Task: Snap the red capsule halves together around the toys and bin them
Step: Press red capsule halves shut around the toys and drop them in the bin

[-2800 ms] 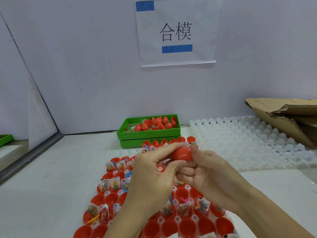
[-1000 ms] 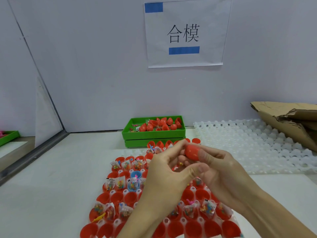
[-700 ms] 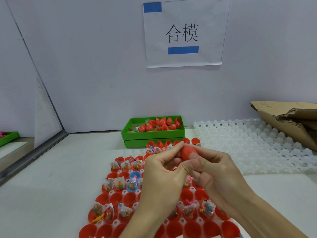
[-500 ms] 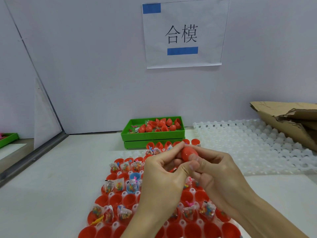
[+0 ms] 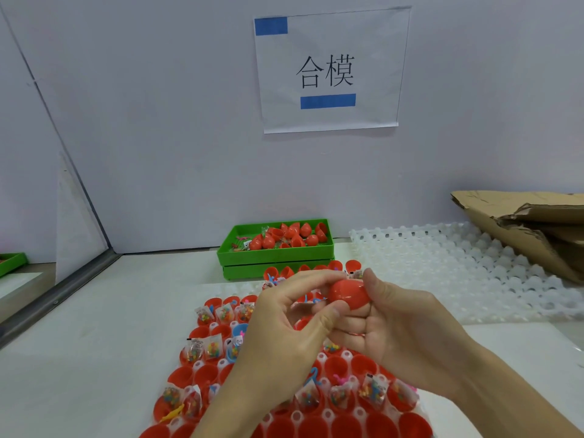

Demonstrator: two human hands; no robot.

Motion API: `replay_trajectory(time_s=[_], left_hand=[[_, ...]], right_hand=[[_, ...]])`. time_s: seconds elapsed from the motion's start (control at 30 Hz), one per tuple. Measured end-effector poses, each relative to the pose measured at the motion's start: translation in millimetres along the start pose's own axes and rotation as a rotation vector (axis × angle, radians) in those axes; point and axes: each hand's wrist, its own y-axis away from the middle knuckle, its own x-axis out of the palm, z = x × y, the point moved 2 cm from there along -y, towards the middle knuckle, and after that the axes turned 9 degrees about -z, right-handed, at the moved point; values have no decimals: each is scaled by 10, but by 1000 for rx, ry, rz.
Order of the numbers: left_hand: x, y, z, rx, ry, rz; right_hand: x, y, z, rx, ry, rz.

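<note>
Both hands [image 5: 341, 327] pinching red capsule [image 5: 349, 294], now more exposed, left fingers lifted

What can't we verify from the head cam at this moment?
- Red capsule: its seam is covered by the left hand and right hand, so full closure is unclear; any toy inside is hidden by the shell.
- Tray of red halves: middle rows are behind both hands, the near rows cut off by the bottom edge.
- Green bin: contents too small to count.
- Cardboard: cut off by the right edge.
</note>
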Motion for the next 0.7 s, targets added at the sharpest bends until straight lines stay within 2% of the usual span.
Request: replay_trajectory(time_s=[0.17, 0.37, 0.5, 0.6, 0.7], left_hand=[[3, 19, -20, 3, -5, 30], [13, 27, -22, -24, 27, 34], [83, 52, 29, -191, 135, 1], [126, 53, 70, -212, 133, -66], [133, 57, 78, -188, 132, -84]], right_hand=[[-10, -18, -30, 1, -65, 45], [-24, -54, -66, -191, 7, -27], [-36, -87, -77, -373, 230, -256], [6, -82, -116, -527, 530, -383], [37, -58, -129, -626, 637, -416]])
